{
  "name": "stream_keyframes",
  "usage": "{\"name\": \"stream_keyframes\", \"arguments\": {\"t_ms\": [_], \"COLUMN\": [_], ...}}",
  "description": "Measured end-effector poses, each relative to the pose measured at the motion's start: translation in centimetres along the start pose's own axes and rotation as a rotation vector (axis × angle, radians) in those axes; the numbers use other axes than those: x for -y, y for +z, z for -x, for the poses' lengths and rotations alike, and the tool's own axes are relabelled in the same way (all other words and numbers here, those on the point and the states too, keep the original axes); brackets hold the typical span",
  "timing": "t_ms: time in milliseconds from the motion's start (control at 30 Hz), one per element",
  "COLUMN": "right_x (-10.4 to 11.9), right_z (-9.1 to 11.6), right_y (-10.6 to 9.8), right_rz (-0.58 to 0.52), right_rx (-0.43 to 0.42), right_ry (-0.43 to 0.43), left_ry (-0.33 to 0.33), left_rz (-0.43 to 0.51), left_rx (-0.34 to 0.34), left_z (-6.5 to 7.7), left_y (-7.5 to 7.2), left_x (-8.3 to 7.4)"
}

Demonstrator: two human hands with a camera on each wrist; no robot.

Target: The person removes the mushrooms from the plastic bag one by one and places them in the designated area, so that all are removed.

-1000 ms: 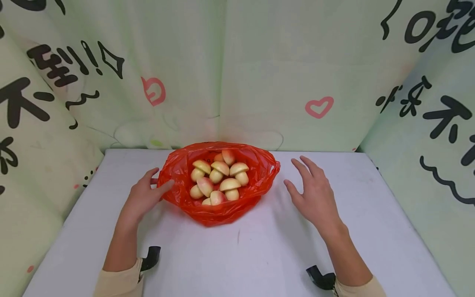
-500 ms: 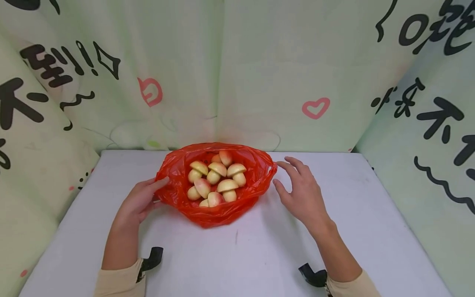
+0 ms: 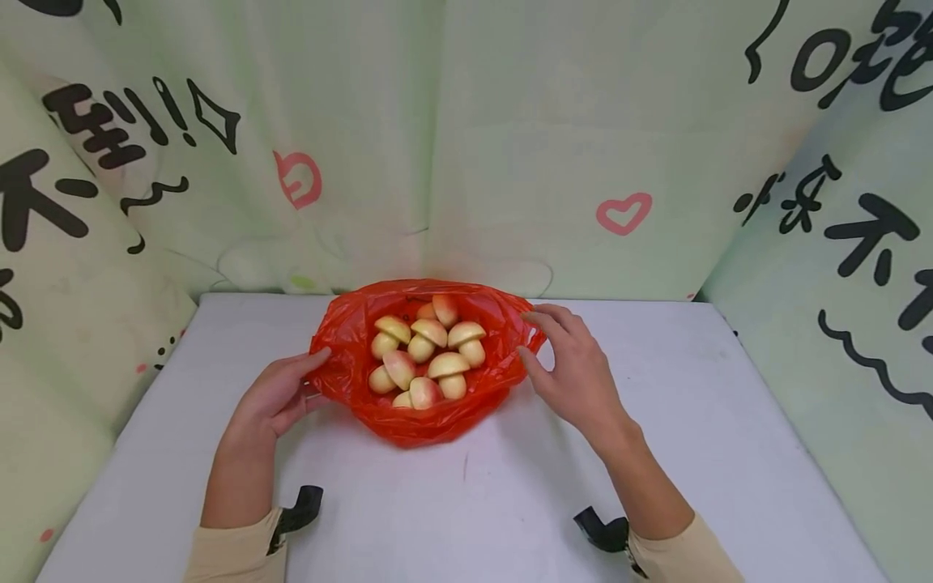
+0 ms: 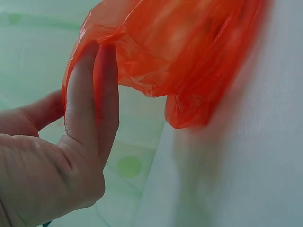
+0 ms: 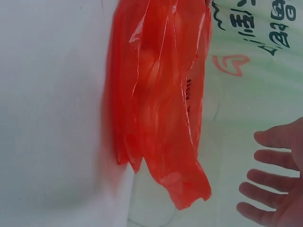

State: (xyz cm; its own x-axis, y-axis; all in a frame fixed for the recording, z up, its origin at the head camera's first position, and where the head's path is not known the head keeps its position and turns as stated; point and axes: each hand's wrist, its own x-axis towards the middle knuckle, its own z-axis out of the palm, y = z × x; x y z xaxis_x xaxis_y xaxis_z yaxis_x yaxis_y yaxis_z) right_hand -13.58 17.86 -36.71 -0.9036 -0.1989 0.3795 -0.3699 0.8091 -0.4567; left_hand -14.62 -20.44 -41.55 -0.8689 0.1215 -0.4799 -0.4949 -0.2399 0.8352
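Note:
A red plastic bag (image 3: 437,429) stands on the white table, its mouth spread wide. Inside lie several pale yellow, mushroom-shaped pieces (image 3: 449,366), some blushed pink. At the bag's left edge, my left hand (image 3: 270,397) pinches the rim, thumb above and fingers below. The left wrist view shows these fingers (image 4: 81,101) against the thin red film (image 4: 189,52), the thumb on its other side. My right hand (image 3: 576,372) is at the bag's right edge, fingertips overlapping the rim in the head view. Its fingers (image 5: 272,177) look spread and apart from the bag in the right wrist view.
The white table (image 3: 452,526) extends around the bag. Behind it and along both sides hangs a pale green curtain (image 3: 510,162) with black lettering and pink hearts. Black curved mounts (image 3: 300,508) sit at both beige sleeves.
My right hand has moved left from beside the bag to its right rim. The left hand has shifted its grip slightly lower on the left edge. The bag stays in place.

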Motion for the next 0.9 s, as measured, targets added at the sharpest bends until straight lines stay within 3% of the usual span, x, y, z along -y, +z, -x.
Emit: {"name": "stream_keyframes", "arguments": {"t_ms": [467, 900], "right_x": [1.1, 1.4], "right_z": [-0.4, -1.3], "right_y": [1.1, 2.7], "right_rz": [-0.076, -0.113], "right_rx": [0.092, 0.176], "right_ry": [-0.022, -0.062], "left_ry": [-0.027, -0.054], "left_rz": [0.104, 0.134], "left_rx": [0.017, 0.022], "left_z": [0.3, 0.3], "left_y": [-0.3, -0.4], "left_x": [0.0, -0.1]}}
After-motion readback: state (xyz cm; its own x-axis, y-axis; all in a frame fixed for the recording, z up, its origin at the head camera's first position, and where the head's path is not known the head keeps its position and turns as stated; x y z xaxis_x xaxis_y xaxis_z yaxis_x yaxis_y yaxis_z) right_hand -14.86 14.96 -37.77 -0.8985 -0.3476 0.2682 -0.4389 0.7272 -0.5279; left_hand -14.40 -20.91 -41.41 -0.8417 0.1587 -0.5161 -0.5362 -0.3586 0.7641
